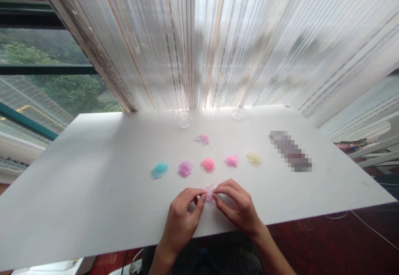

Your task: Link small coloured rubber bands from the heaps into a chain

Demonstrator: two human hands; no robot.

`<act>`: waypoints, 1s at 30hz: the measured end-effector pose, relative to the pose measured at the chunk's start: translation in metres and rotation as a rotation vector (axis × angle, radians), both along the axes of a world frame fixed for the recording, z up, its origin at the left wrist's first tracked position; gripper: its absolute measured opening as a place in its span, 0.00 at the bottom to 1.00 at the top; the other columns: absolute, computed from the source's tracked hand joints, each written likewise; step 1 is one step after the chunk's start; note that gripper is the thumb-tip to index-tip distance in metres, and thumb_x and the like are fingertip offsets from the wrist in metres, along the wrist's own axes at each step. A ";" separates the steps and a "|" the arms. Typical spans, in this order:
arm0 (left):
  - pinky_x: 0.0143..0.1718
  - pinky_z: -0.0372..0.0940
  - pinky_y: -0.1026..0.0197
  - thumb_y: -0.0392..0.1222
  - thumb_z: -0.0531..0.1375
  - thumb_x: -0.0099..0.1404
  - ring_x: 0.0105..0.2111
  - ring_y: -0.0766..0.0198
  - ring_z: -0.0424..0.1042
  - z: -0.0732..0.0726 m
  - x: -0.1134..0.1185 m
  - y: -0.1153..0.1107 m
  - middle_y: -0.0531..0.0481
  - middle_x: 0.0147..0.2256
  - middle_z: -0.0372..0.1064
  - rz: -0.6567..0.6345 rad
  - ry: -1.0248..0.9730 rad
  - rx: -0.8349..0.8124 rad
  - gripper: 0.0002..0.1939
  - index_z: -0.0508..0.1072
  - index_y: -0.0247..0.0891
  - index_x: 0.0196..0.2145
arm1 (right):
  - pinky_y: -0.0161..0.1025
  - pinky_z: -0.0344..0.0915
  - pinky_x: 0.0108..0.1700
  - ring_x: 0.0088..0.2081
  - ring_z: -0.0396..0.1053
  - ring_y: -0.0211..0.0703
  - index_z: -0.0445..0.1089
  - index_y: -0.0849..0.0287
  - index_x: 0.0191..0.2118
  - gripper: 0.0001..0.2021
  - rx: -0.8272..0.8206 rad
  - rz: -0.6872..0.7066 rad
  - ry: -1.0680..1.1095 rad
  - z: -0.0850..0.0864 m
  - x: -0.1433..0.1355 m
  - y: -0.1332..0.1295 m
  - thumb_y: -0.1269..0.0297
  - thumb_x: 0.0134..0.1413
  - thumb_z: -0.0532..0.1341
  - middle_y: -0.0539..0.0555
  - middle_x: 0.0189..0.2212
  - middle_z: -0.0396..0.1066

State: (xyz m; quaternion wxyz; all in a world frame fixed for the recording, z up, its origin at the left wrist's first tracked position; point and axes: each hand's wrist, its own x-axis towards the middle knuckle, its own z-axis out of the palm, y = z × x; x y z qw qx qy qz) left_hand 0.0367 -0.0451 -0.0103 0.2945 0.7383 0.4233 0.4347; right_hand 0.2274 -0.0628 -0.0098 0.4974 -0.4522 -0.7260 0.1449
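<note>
White tabletop [124, 208] adjoins a striped curtain [199, 42]. Clear cup [185, 119] stands at the far edge, left of a clear lid [237, 115]; cup contents cannot be made out. Row of small pieces, left to right: blue pile [159, 170], purple pile [185, 168], coral pile [208, 165], pink pile [231, 160], yellow pile [254, 158]. Mixed pile [202, 139] lies beyond the row. Near pile [210, 188], pale pink, is partly hidden by the left hand [205, 194] and right hand [213, 193], each pinched thumb to forefinger; anything held is too small to identify. Pixelated item [290, 151], right, is unidentifiable.
</note>
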 end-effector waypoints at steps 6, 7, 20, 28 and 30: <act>0.37 0.73 0.62 0.41 0.60 0.73 0.32 0.63 0.76 -0.001 0.000 -0.002 0.48 0.36 0.79 -0.004 0.022 -0.009 0.07 0.79 0.40 0.42 | 0.37 0.75 0.35 0.35 0.75 0.42 0.76 0.55 0.42 0.06 0.012 -0.057 0.039 0.008 0.004 -0.001 0.72 0.63 0.64 0.53 0.33 0.76; 0.37 0.73 0.62 0.41 0.60 0.73 0.31 0.63 0.75 0.000 0.000 -0.002 0.48 0.36 0.79 -0.004 0.026 -0.012 0.07 0.78 0.40 0.42 | 0.37 0.75 0.35 0.34 0.75 0.42 0.76 0.55 0.41 0.05 0.007 -0.082 0.047 0.010 0.010 0.000 0.72 0.63 0.64 0.53 0.32 0.76; 0.36 0.72 0.62 0.39 0.60 0.73 0.32 0.64 0.75 -0.004 -0.002 -0.001 0.51 0.37 0.76 -0.029 0.047 0.010 0.05 0.76 0.43 0.44 | 0.42 0.70 0.33 0.30 0.71 0.45 0.76 0.55 0.37 0.05 0.147 -0.520 -0.264 0.011 0.129 0.039 0.62 0.64 0.65 0.53 0.30 0.77; 0.37 0.73 0.62 0.39 0.59 0.74 0.33 0.63 0.75 -0.006 -0.002 0.001 0.50 0.38 0.76 -0.046 0.053 0.028 0.05 0.76 0.43 0.44 | 0.47 0.71 0.41 0.36 0.72 0.49 0.78 0.54 0.36 0.06 0.142 -0.521 -0.385 -0.009 0.131 0.044 0.63 0.63 0.64 0.54 0.32 0.76; 0.37 0.73 0.62 0.39 0.59 0.74 0.34 0.63 0.76 -0.005 -0.002 0.001 0.49 0.39 0.76 -0.047 0.061 0.023 0.06 0.76 0.43 0.44 | 0.48 0.72 0.42 0.36 0.72 0.49 0.78 0.54 0.36 0.05 0.137 -0.518 -0.395 -0.009 0.131 0.043 0.62 0.63 0.64 0.54 0.32 0.75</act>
